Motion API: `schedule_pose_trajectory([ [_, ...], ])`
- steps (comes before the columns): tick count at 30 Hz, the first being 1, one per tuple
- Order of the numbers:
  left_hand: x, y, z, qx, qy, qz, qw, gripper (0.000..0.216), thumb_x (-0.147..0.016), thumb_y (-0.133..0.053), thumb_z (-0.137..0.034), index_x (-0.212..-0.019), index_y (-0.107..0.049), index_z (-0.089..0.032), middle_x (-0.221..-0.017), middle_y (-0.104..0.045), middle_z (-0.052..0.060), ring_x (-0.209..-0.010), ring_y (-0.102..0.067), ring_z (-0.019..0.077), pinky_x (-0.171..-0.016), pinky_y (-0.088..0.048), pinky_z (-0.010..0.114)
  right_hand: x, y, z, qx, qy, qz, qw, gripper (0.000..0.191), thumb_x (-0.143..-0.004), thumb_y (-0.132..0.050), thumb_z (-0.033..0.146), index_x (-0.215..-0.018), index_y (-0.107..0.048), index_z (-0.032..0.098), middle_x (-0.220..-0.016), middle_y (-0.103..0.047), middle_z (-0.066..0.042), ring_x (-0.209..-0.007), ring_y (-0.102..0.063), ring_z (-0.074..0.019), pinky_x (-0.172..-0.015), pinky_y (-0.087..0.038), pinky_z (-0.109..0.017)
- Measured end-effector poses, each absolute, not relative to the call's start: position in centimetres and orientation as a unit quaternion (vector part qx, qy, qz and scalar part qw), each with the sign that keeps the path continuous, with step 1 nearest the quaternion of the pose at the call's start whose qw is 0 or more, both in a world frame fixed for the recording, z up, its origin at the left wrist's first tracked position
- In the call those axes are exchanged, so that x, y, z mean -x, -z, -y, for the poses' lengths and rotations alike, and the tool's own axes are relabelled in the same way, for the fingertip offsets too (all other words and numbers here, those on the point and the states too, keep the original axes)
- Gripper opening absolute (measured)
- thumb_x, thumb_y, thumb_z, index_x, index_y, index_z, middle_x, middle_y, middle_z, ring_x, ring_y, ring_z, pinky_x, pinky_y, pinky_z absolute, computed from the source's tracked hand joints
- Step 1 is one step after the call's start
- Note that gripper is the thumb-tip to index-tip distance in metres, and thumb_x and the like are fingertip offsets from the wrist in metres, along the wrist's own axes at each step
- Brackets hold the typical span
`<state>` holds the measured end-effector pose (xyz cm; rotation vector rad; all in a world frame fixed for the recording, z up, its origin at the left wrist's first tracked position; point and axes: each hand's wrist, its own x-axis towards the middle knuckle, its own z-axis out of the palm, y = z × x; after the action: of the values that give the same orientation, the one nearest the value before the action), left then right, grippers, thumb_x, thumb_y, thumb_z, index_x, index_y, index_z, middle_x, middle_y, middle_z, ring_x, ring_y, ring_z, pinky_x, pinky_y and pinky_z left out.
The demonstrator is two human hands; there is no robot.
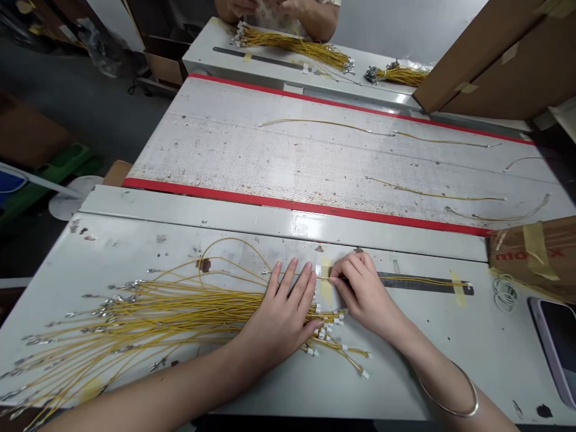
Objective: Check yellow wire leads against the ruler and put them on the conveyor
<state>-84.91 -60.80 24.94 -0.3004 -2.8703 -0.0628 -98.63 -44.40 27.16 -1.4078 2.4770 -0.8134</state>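
A big bundle of yellow wires (pixel 135 318) with metal terminals at one end and small white connectors at the other lies on the grey worktable (pixel 405 366). My left hand (pixel 281 315) rests flat on the bundle near the white connectors, fingers spread. My right hand (pixel 362 294) pinches a single yellow wire (pixel 423 281) stretched along a dark ruler strip (pixel 427 283) taped to the table. A thin bangle (pixel 450 393) is on my right wrist.
Past the table runs a grey conveyor belt (pixel 315 156) with red edges and several loose yellow wires. Across it, another person's hands (pixel 270 9) work over more wire bundles (pixel 297 45). Cardboard boxes (pixel 495 60) stand right; a taped box (pixel 535 255) and a phone (pixel 558 342) lie near.
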Motion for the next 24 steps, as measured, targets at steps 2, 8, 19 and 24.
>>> schedule_pose_trajectory([
  [2, 84.85, -24.88, 60.77, 0.102, 0.019, 0.987, 0.124, 0.065, -0.100, -0.038, -0.052, -0.142, -0.048, -0.003, -0.151, -0.045, 0.018, -0.138, -0.042, 0.0422, -0.112, -0.035, 0.058, 98.61, -27.20, 44.40, 0.474, 0.272, -0.833, 0.090, 0.011, -0.100, -0.045, 0.021, -0.088, -0.048, 0.022, -0.091, -0.057, -0.006, -0.089, -0.043, -0.0223, -0.082, -0.042, -0.040],
  [8, 84.74, -24.73, 60.79, 0.099, 0.013, 0.989, 0.113, 0.067, -0.100, -0.039, -0.054, -0.145, -0.046, -0.005, -0.154, -0.041, 0.018, -0.142, -0.037, 0.0418, -0.115, -0.031, 0.058, 98.62, -27.28, 44.43, 0.475, 0.262, -0.835, 0.088, 0.012, -0.100, -0.043, 0.021, -0.088, -0.048, 0.022, -0.091, -0.056, -0.006, -0.089, -0.045, -0.0227, -0.082, -0.042, -0.040],
  [19, 84.76, -24.63, 60.72, 0.102, 0.017, 0.988, 0.112, 0.065, -0.102, -0.038, -0.049, -0.145, -0.043, -0.001, -0.153, -0.041, 0.019, -0.142, -0.035, 0.0420, -0.115, -0.029, 0.058, 98.52, -27.19, 44.49, 0.468, 0.258, -0.840, 0.094, 0.013, -0.098, -0.041, 0.021, -0.086, -0.046, 0.022, -0.091, -0.057, -0.007, -0.088, -0.044, -0.0230, -0.081, -0.042, -0.042],
  [24, 84.63, -24.87, 60.91, 0.110, 0.050, 0.980, 0.157, 0.060, -0.104, -0.033, -0.040, -0.150, -0.032, 0.000, -0.157, -0.035, 0.020, -0.148, -0.028, 0.0321, -0.121, -0.017, 0.055, 98.50, -27.19, 44.72, 0.467, 0.246, -0.844, 0.091, 0.013, -0.099, -0.039, 0.020, -0.087, -0.045, 0.021, -0.094, -0.057, -0.008, -0.091, -0.042, -0.0237, -0.084, -0.041, -0.043],
])
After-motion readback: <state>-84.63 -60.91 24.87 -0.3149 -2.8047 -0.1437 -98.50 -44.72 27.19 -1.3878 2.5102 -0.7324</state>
